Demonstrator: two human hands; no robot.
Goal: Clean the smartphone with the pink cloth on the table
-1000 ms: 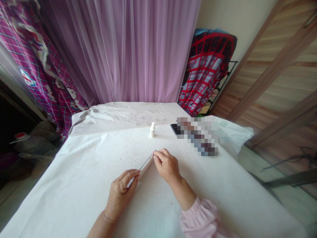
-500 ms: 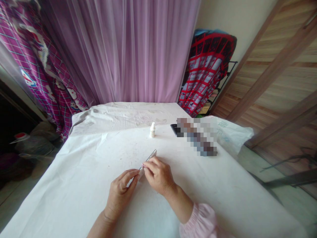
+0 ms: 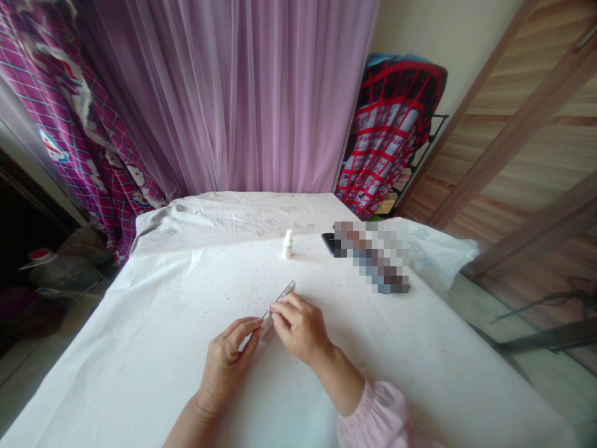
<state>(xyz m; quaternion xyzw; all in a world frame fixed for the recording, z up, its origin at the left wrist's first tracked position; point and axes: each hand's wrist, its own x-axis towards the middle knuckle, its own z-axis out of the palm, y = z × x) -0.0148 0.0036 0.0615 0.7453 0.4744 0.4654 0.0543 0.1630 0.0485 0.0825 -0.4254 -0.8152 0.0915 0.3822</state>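
My left hand (image 3: pixel 233 348) pinches the near end of a thin dark rod with a whitish, see-through strip along it (image 3: pixel 290 289). Higher up on the same piece, the thumb and fingers of my right hand (image 3: pixel 301 326) are closed, with a tiny pinkish bit at their tips that I cannot make out. The piece slants up to the right just over the white-covered table (image 3: pixel 153 348); my fingers hide its middle. Beyond my hands a small white bottle (image 3: pixel 287 245) with a nozzle top stands upright.
At the back right lies a dark phone-like object (image 3: pixel 329 242), partly under a blurred-out patch. A white plastic bag (image 3: pixel 438 249) hangs over the table's right edge. Purple curtains (image 3: pixel 261 99) border the far side. On the floor at left stands a large clear jug (image 3: pixel 65 270).
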